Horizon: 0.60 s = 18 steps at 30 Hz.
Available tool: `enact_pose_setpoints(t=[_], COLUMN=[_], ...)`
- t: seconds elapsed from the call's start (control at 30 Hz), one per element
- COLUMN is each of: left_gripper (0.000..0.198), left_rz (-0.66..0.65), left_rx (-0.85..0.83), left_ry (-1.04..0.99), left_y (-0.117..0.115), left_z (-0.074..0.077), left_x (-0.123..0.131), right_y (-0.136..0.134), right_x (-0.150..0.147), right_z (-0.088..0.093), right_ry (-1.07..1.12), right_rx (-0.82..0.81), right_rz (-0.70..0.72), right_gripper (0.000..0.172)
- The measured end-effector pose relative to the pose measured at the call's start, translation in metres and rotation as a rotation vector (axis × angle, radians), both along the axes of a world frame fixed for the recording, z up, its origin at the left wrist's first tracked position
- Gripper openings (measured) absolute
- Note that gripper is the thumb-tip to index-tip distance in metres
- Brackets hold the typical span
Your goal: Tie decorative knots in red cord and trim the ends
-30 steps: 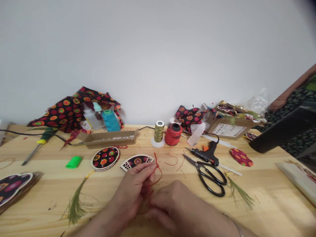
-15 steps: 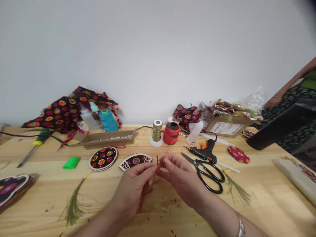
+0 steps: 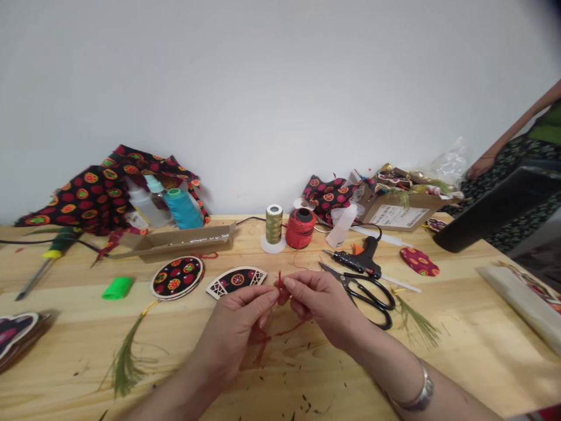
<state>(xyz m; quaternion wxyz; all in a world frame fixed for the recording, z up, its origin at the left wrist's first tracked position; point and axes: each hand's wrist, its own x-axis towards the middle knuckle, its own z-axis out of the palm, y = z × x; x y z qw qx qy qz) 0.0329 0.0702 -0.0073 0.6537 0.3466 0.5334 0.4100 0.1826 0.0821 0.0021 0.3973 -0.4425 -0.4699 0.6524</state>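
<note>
A thin red thread (image 3: 280, 279) stands up between the fingertips of both hands. My left hand (image 3: 245, 316) pinches it from the left, and my right hand (image 3: 313, 295) meets it from the right, thumb and forefinger closed. Loose red strands hang below the fingers over the table. Just behind my left hand lies a fan-shaped ornament (image 3: 237, 280) with black patterned fabric and a pale cut-out frame. Black-handled scissors (image 3: 368, 298) rest to the right of my right hand.
Behind stand a gold thread spool (image 3: 274, 227) and a red thread spool (image 3: 300, 229). A black glue gun (image 3: 359, 259) lies right. Leftward are a round ornament (image 3: 177, 278) with a green tassel (image 3: 128, 359), a green cap (image 3: 117, 288) and a screwdriver (image 3: 37, 275). A person stands far right.
My right thumb and forefinger have moved in to close at the red thread. More red strands show below the hands. The view has shifted slightly.
</note>
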Motion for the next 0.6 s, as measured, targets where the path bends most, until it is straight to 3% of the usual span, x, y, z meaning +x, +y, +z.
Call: enact_pose_setpoints(t=[0.27,0.6], left_gripper=[0.022,0.02], left_rz=[-0.017,-0.031], left_rx=[-0.01,-0.029], left_ry=[-0.01,-0.001], left_y=[-0.0001,-0.0003], left_z=[-0.0003,-0.0026], left_x=[0.0001,-0.0001], right_y=[0.0026,0.0043], right_x=[-0.0002,0.0017], right_z=[0.0004,-0.0019], right_ry=[-0.002,-0.105], right_rx=[0.044,0.047], right_rz=[-0.038,-0.11], right_gripper=[0.011,0.011])
